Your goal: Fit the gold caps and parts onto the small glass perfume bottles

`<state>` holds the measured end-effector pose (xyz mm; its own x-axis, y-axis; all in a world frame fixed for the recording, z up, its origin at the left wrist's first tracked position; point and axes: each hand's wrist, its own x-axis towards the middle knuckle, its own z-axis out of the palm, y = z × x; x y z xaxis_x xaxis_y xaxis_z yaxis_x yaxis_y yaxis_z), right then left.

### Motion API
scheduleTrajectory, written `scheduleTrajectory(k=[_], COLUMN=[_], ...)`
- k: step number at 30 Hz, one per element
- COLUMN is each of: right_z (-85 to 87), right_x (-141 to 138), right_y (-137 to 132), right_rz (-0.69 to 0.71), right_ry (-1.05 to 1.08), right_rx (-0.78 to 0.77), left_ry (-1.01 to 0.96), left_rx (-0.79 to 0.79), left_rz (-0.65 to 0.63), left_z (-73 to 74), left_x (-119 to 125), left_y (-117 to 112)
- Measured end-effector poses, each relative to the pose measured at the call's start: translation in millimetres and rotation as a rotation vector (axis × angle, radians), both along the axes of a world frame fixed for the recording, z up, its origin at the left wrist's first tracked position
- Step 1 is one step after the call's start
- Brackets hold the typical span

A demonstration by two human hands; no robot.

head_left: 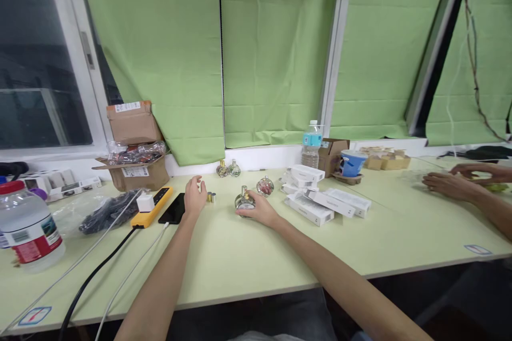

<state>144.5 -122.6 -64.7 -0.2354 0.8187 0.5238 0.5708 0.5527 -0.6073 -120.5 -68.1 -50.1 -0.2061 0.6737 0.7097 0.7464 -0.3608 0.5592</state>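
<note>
My right hand (pixel 262 210) grips a small round glass perfume bottle (pixel 242 202), upright near the table's middle, its gold-toned neck uncapped. Just behind that hand, a second round perfume bottle (pixel 265 186) with a pinkish pattern leans on the table. My left hand (pixel 195 198) is open, fingers loosely bent and apart, with nothing visible in it. Right beside its thumb stand small gold and silver bottle caps (pixel 212 197). Farther back, near the wall, are a yellowish perfume bottle (pixel 222 169) and a clear one (pixel 234 168).
White flat boxes (pixel 310 209) lie piled to the right. A water bottle (pixel 311 146) and a blue tub (pixel 352 163) stand behind them. Leftward are a phone (pixel 173 210), a yellow power strip (pixel 154 208), cables, a carton (pixel 138 175) and a jug (pixel 30 229). Another person's hands (pixel 452 183) work far right.
</note>
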Motion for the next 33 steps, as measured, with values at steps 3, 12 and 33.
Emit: scheduleTrajectory(k=[3, 12, 33], right_z=[-0.3, -1.9, 2.1], right_x=[0, 0, 1], right_y=[0, 1, -3], right_rz=[0.006, -0.018, -0.002], right_ry=[0.001, 0.009, 0.008], right_rx=[0.007, -0.037, -0.037], left_ry=[0.103, 0.308, 0.148], left_rx=[-0.136, -0.529, -0.532], left_rz=[0.040, 0.152, -0.066], left_z=[-1.7, 9.9, -3.3], left_x=[-2, -3, -11], left_y=[1, -8, -1])
